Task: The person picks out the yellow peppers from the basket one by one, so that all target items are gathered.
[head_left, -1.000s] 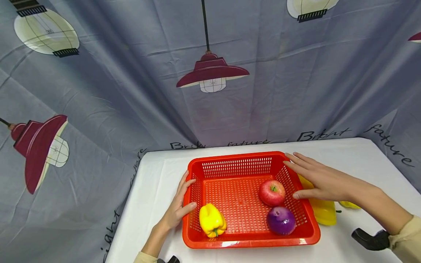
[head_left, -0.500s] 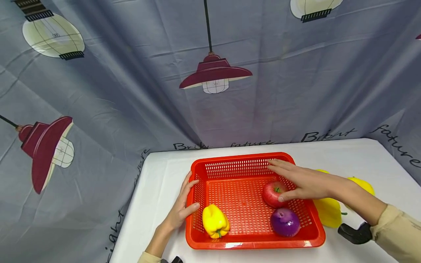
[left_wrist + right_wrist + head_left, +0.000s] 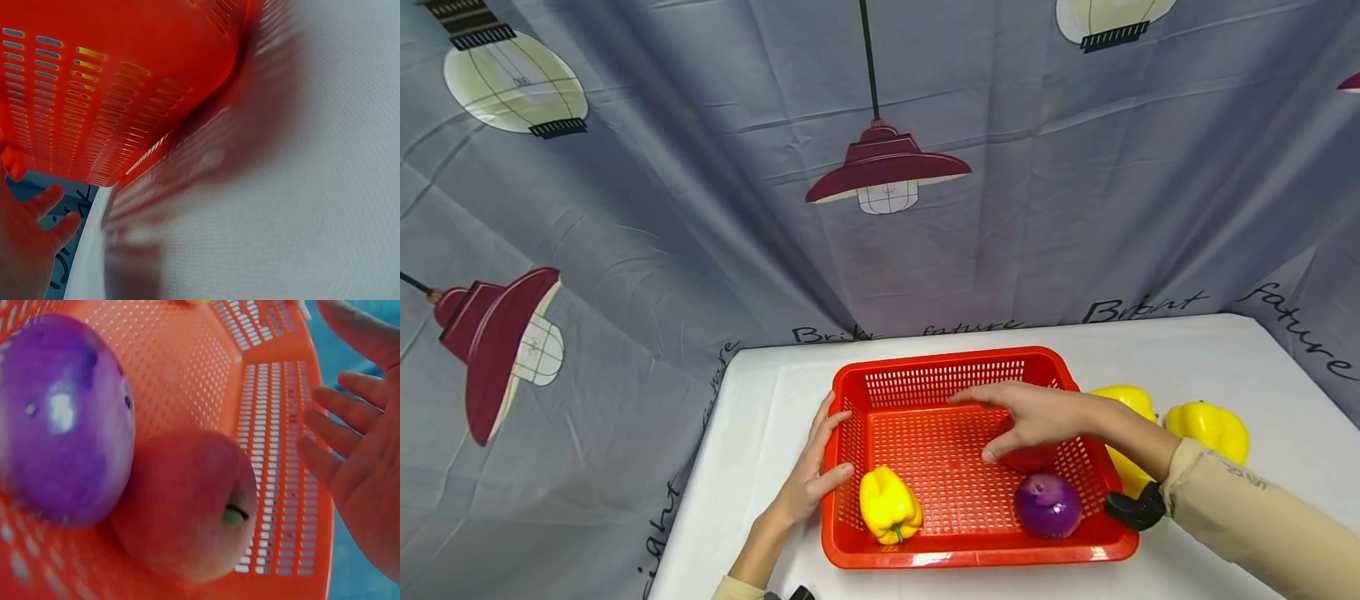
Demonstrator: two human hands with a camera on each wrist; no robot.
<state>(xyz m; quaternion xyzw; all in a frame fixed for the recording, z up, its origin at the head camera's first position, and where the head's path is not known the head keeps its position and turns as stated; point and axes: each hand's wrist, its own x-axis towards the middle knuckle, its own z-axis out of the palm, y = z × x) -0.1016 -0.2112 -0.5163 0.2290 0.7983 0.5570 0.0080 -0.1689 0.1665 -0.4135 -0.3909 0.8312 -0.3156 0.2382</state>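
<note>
My left hand (image 3: 808,467) rests at the left rim of a red plastic basket (image 3: 970,557), fingers spread along its edge. In the left wrist view, fingers (image 3: 62,231) extend beside the perforated outer wall. My right hand (image 3: 1030,417) hovers inside the basket over a red apple (image 3: 1033,460), mostly hidden in the head view, its fingers extended and nothing held. The right wrist view shows the apple (image 3: 187,506) with a green stem, beside a glossy purple round fruit or vegetable (image 3: 69,419). A yellow bell pepper (image 3: 889,504) lies in the basket's near left corner.
Outside the basket to the right, yellow bell peppers (image 3: 1210,429) lie on the white-covered table (image 3: 775,375); my right forearm partly covers some. A grey curtain (image 3: 737,208) printed with lamps hangs behind and at the sides.
My right hand has moved left from the basket's right rim to over the apple. The left hand stays at the left rim, and the basket's contents keep their places.
</note>
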